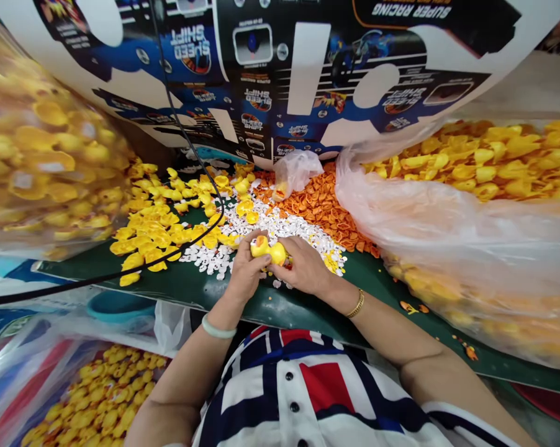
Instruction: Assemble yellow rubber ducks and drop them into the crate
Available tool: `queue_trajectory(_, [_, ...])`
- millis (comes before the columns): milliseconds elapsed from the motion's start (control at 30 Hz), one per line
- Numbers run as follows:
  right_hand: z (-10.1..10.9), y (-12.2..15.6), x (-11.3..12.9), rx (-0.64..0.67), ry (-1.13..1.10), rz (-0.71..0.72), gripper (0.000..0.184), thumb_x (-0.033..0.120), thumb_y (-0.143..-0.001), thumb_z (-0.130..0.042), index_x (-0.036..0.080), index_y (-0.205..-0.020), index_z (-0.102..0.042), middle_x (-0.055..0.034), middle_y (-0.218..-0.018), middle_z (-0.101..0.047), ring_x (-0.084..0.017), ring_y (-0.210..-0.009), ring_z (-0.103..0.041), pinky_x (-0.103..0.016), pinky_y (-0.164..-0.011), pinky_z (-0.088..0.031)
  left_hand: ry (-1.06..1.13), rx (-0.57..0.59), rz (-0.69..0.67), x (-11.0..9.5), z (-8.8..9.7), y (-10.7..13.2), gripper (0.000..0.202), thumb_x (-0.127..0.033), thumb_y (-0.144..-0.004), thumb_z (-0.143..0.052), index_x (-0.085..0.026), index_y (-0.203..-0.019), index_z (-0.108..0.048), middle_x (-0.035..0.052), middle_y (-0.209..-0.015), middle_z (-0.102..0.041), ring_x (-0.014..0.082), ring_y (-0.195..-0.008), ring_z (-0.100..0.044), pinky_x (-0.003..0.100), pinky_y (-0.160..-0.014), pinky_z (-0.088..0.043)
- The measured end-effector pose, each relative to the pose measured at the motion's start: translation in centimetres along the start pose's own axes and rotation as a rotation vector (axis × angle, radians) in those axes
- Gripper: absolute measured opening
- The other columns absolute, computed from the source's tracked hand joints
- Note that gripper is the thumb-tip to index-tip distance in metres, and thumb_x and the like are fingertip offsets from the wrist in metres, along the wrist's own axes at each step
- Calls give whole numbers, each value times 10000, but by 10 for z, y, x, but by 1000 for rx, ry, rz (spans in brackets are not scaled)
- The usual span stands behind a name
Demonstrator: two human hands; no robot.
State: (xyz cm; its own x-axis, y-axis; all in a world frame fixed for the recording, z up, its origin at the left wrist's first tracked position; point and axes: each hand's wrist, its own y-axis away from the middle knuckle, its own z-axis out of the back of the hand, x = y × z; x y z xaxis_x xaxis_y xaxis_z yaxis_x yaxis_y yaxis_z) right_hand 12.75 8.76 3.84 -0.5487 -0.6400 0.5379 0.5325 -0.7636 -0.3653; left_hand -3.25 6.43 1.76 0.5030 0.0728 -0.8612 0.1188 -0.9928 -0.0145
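Observation:
Between both hands, just above the front of the bench, is a small yellow toy duck point(276, 253) with an orange beak at its left end. My left hand point(246, 270) closes on the beak end, thumb along the near side. The other end is gripped by my right hand point(305, 266), whose fingers curl around it and partly hide it. Beyond the hands spreads a heap of small white pieces point(284, 228). Orange beak-like pieces point(324, 202) are piled behind them. Yellow shell parts point(144, 233) lie to the left.
A clear bag of yellow parts point(51, 155) stands at left, and another plastic bag point(415, 211) bulges at right. Printed cardboard point(270, 81) rises behind the green bench point(168, 282). A black cable point(187, 249) crosses the left side. Finished-looking ducks point(103, 391) fill a bag below left.

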Motion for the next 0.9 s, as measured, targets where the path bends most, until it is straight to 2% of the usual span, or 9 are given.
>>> queue_trajectory(67, [-1,0,1,-13,155,47,432,489,-874,-635,156,-1141,-573,-138,-1053,-606,-295,-969,-542,-421,-823,-469,-98,-62,-6,1,-1,-5,558,-283,-666,-830,-254,-1184,-625,60,-1195,-650,206,-1046,-635,316,-885,-516])
queue_trajectory(133, [-5,1,1,-6,232,84,516,548,-881,-609,138,-1191,-557,-156,-1069,-605,-308,-973,-535,-427,-811,-468,-199,-141,-3,3,-2,-12,409,-360,-695,-807,-206,-1051,-676,43,-985,-685,174,-859,-651,286,-764,-524])
queue_trajectory(200, [-10,3,1,1,243,99,571,575,-903,-568,115,-1239,-528,-165,-1082,-613,-304,-970,-543,-419,-802,-471,-278,-223,-1,5,-5,-18,316,-415,-698,-794,-170,-865,-685,13,-768,-659,138,-674,-607,256,-637,-495])
queue_trajectory(300, [-18,8,-1,-4,262,124,575,575,-931,-519,91,-1239,-529,-161,-1048,-631,-292,-943,-559,-399,-770,-470,-291,-310,-9,10,-10,-24,318,-435,-674,-797,-158,-698,-644,-12,-628,-605,103,-549,-529,230,-543,-437])
queue_trajectory(500, [-22,11,-2,-52,313,113,579,618,-941,-468,96,-1158,-598,-134,-928,-641,-273,-879,-560,-376,-729,-441,-137,-299,123,15,-17,-21,346,-452,-700,-769,-148,-646,-613,-14,-593,-566,91,-522,-501,224,-510,-396])
queue_trajectory(633, [-16,8,0,25,221,121,738,724,-895,-465,146,-1351,-508,-115,-1001,-624,-258,-886,-560,-352,-678,-436,7,-300,153,8,-16,-11,336,-468,-752,-729,-148,-745,-626,-2,-688,-595,102,-602,-540,229,-583,-445])
queue_trajectory(700, [-15,9,2,66,151,131,762,743,-892,-443,167,-1391,-473,-113,-1034,-610,-247,-874,-559,-340,-650,-432,45,-294,148,3,-13,-5,325,-465,-769,-715,-154,-760,-622,3,-712,-601,109,-633,-553,234,-618,-460])
queue_trajectory(833, [-22,15,14,103,6,159,576,623,-991,-353,166,-1285,-542,-98,-995,-610,-209,-809,-558,-323,-655,-430,-24,-250,164,-3,-1,9,355,-498,-787,-683,-160,-699,-617,14,-687,-598,121,-612,-547,255,-606,-459])
queue_trajectory(900, [-29,18,23,127,-31,177,517,584,-1002,-377,164,-1235,-568,-91,-972,-617,-200,-815,-567,-314,-662,-426,-136,-251,146,-7,11,18,375,-511,-787,-669,-160,-663,-625,25,-680,-610,131,-607,-548,267,-596,-457])
